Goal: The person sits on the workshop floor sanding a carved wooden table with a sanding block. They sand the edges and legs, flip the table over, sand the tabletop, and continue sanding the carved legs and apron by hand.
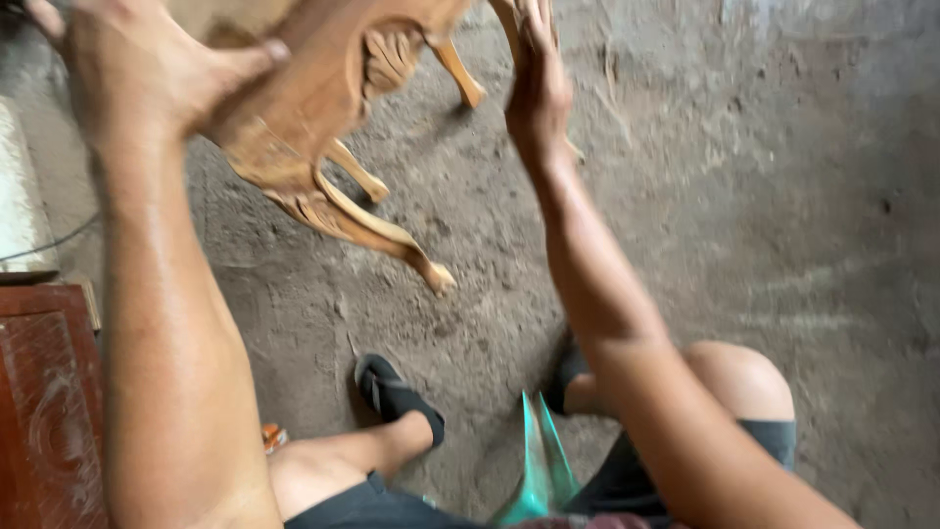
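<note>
Mid-reposition: left hand (pixel 147 69) grips the near-left edge of the carved wooden chair frame (pixel 323 108), tipped up off the dirt floor (pixel 764 225), right hand (pixel 537 83) flat, fingers straight, against its right side (contact partly cropped); next move needs steady two-hand control.

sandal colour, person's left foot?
Black sandal, clearest in the head view, on the dusty floor.
</note>
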